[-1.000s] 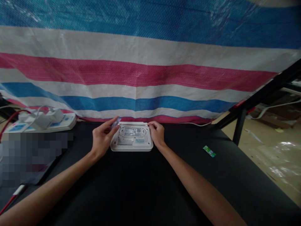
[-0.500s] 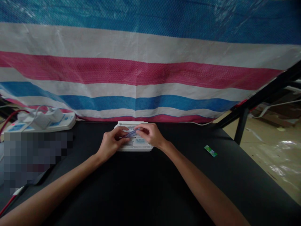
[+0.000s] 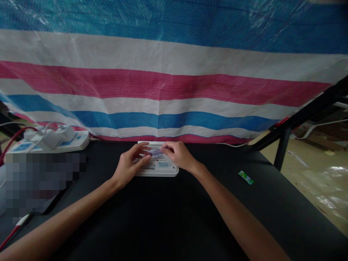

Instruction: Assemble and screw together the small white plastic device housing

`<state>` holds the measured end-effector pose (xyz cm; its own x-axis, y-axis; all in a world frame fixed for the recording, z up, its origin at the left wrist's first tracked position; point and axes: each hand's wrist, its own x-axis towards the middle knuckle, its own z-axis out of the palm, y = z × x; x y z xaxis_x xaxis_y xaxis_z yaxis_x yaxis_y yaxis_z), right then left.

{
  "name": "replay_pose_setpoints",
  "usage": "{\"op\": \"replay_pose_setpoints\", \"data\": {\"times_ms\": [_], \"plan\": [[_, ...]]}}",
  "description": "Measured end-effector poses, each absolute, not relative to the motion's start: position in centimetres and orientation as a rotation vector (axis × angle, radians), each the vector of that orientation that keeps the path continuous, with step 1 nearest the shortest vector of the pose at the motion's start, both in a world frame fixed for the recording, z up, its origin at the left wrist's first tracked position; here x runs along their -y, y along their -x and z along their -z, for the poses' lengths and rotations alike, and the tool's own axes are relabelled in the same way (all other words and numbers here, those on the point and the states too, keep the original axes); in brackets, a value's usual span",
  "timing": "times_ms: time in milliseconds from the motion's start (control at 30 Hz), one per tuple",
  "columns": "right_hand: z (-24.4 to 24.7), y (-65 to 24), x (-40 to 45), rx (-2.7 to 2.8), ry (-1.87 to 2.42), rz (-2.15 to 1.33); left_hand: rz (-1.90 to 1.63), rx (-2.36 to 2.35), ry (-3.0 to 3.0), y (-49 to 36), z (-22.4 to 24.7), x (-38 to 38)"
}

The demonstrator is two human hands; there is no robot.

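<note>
A white plastic device (image 3: 170, 171) with rows of small holes and a pale label lies on the black table between my hands. My right hand (image 3: 178, 156) pinches one end of a thin, translucent purplish piece (image 3: 156, 152) just above the device; its exact kind is too blurred to tell. At the piece's other end is my left hand (image 3: 133, 161), thumb and fingers spread apart, with the thumb tip close to it or touching it. Fingers cover part of the device's left and right sides.
A white power strip (image 3: 81, 141) with plugs and cables stands at the back left, near a pixelated dark area. On the right lies a small green packet (image 3: 246, 177). A striped plastic sheet (image 3: 160, 87) hangs behind the table, and a black metal frame (image 3: 282, 148) rises at the right edge.
My left thumb and fingers have spread apart from their closer grip on the purplish piece. My right hand still pinches it, slightly further right. The view has shifted a little.
</note>
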<state>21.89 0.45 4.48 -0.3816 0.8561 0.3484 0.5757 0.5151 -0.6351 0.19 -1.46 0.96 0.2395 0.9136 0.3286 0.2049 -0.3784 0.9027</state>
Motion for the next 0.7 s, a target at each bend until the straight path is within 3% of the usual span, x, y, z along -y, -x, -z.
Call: {"op": "replay_pose_setpoints", "data": {"times_ms": [167,400,700], "plan": [[-4.6,-21.2,-0.1,1.811,1.128,-0.746,-1.129,-1.192,-1.837,-0.2,-0.4,1.6],[-3.3,-19.0,0.4,1.281,0.977,-1.368,-1.043,-1.122,-1.853,-0.3,-0.9,2.0],[-2.8,-18.7,0.3,1.011,0.933,-1.398,-1.146,-1.002,-1.567,-0.1,-0.9,1.3]]}}
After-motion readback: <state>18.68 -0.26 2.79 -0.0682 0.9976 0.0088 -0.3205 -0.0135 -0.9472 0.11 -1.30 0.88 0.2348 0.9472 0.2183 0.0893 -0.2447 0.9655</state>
